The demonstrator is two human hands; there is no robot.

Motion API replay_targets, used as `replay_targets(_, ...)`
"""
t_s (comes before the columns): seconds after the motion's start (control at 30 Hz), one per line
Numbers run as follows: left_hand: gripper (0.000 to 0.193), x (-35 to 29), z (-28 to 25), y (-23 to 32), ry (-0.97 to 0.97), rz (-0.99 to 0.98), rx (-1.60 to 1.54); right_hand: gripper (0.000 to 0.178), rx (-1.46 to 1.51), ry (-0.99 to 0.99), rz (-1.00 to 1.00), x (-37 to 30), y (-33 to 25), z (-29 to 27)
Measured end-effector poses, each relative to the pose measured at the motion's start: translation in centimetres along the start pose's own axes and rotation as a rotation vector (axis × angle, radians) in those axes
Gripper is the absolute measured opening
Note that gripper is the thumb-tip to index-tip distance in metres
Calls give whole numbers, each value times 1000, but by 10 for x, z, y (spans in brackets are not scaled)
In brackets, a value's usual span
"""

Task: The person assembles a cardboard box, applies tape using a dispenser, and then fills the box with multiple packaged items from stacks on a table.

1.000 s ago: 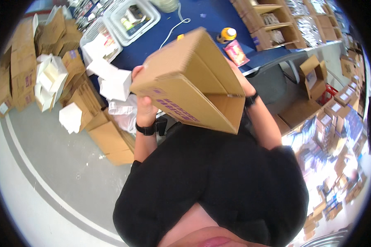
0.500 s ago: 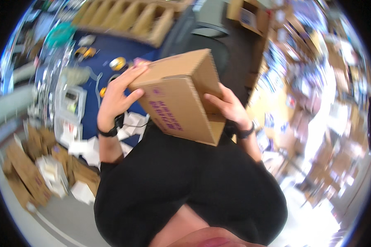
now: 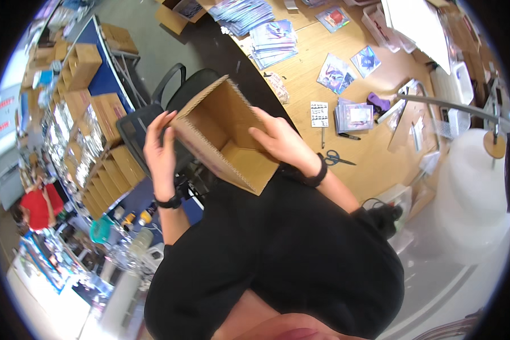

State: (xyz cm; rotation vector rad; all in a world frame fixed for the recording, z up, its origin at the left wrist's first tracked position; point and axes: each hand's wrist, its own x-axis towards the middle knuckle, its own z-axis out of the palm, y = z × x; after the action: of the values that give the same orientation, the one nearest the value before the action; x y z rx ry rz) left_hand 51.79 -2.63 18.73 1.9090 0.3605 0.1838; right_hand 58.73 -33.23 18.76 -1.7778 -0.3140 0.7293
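An open-topped brown cardboard box (image 3: 232,150) is held up in front of my body, tilted so that I see into it. Its inside is bare cardboard. My right hand (image 3: 280,139) grips the box's right wall, with the thumb inside and the fingers behind. At the upper left corner, my left hand (image 3: 161,150) holds the box with fingertips and thumb against its outer side. Part of the left fingers' contact is hidden by the box edge.
A wooden table (image 3: 300,79) at right bears card stacks (image 3: 273,42), scissors (image 3: 337,158), a purple object (image 3: 378,102) and a lamp arm (image 3: 453,102). A black chair (image 3: 136,133) stands behind the box. Farther left are cardboard dividers (image 3: 110,178) and a person in red (image 3: 39,207).
My body has turned right, bringing the wooden table into view. The box has turned so its open side faces up toward me. My left hand has shifted to its corner.
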Motion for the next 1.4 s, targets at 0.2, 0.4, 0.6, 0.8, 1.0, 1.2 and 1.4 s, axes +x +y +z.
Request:
replay_targets(0.2, 52, 70, 114, 1, -404, 164, 109, 52, -177, 273, 221, -19, 42, -59)
replay_targets(0.4, 58, 122, 173, -16, -535, 94, 17, 56, -409, 605, 199, -21, 104, -76)
replay_targets(0.6, 55, 192, 217, -44, -565, -97, 11, 55, -359, 734, 341, -23, 135, -110)
replay_targets(0.8, 57, 293, 284, -127, -735, 13, 190, 57, -146, 902, 490, -6, 172, -124)
replay_targets(1.0, 54, 376, 354, -158, -1063, 182, 448, 58, -144, 1042, 551, 39, 179, -113)
replay_targets(1.2, 43, 394, 397, -157, -1197, 236, 380, 52, -26, 1039, 714, 72, 162, -108)
replay_targets(1.4, 55, 405, 400, -199, -1099, 399, 483, 47, -1, 1032, 709, 84, 174, -102)
